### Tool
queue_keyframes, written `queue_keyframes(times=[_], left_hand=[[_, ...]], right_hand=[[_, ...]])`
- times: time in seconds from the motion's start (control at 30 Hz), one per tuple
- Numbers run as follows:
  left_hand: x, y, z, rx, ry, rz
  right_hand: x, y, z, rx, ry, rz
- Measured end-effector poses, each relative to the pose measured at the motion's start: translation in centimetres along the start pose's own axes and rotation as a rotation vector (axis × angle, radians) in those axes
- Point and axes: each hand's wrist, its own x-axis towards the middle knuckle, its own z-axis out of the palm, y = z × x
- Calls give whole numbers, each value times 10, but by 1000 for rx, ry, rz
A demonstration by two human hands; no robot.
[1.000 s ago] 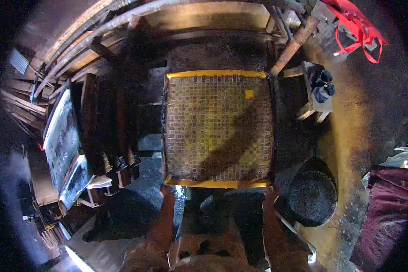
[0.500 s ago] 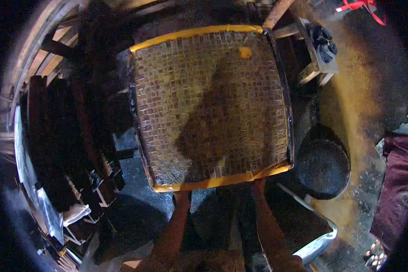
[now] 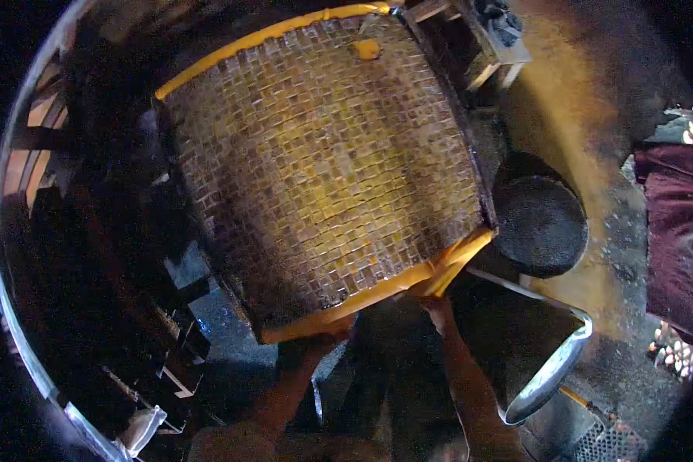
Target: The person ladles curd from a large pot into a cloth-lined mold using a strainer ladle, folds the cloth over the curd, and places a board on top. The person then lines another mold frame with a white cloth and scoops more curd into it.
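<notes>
A large square woven tray [image 3: 323, 162] with yellow strips along its top and bottom edges fills the middle of the view, turned so its right side sits higher. A small orange patch [image 3: 367, 50] shows near its top. My left hand [image 3: 337, 329] holds the bottom edge left of centre, its fingers largely hidden beneath the tray. Closed on the same edge, farther right, is my right hand [image 3: 433, 299], beside a fold of the yellow strip.
A dark round pan [image 3: 543, 227] lies right of the tray, below a small wooden stool [image 3: 508, 54]. Maroon cloth [image 3: 674, 239] is at the far right. A metal scoop-like object [image 3: 550, 373] and a perforated item [image 3: 608, 443] are at the lower right.
The tray has come closer and tilted anticlockwise, its left side lower. Both hands have moved along with it, and the surroundings have shifted in view as the camera turned.
</notes>
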Motion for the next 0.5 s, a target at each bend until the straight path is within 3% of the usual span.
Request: queue_keyframes(times=[0.17,0.23,0.3,0.33,0.37,0.4,0.5], left_hand=[[-75,14,-6,-6,-107,-114],[-104,31,-1,-31,-180,-156],[-129,49,7,-72,-296,-188],[-139,64,16,-118,-365,-182],[-146,81,28,-177,-450,-158],[-149,103,42,-262,-541,-111],[-146,218,109,-787,-765,116]], right_hand=[[-152,-89,-61,-469,-122,2],[-216,-171,-42,-762,-137,47],[-228,-227,-53,-703,-267,180],[-234,-275,-27,-829,-246,153],[-216,-281,-35,-625,-295,-94],[-211,-317,9,-380,-233,-45],[-172,-391,149,-13,-702,-40]])
